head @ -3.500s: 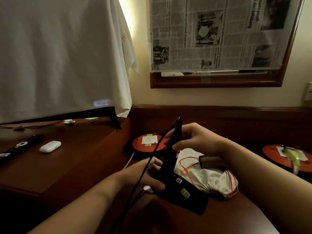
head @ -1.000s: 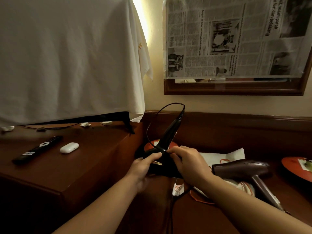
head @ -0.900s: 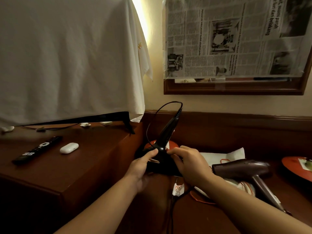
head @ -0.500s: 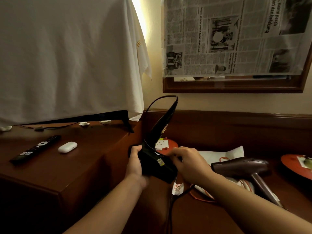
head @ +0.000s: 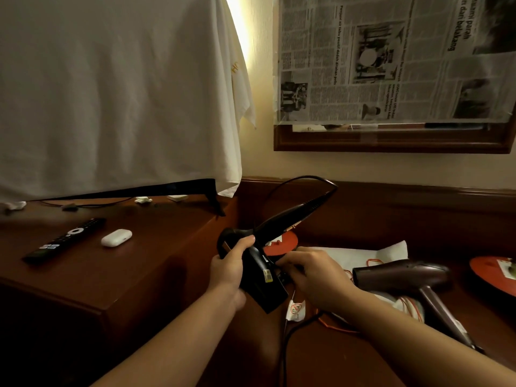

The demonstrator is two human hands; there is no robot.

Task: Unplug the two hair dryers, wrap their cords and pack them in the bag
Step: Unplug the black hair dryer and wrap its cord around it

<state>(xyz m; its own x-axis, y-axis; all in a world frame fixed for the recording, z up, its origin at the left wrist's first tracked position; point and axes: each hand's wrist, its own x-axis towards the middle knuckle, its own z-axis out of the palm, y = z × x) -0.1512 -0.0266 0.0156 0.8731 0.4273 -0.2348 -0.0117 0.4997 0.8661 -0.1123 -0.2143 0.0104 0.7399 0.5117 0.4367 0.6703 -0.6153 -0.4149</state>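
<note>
**Winding the cord on the black dryer**

Head view: The left hand (head: 231,270) grips the body of the black hair dryer (head: 259,263) so it stays up off the desk. The right hand (head: 312,275), just beside it, pinches the black cord (head: 284,339) against the dryer — likely to start a wrap. The brown hair dryer (head: 405,277) lies to the right of the right hand, on the white bag (head: 360,255) — near, ready for packing.

Two hair dryers are in view: a black hair dryer (head: 261,270) and a brown hair dryer (head: 405,277). Two orange discs (head: 282,243) (head: 494,272) lie on the desk. There is one remote control (head: 65,239), one white earbud case (head: 116,237) and one white bag (head: 371,254).
</note>
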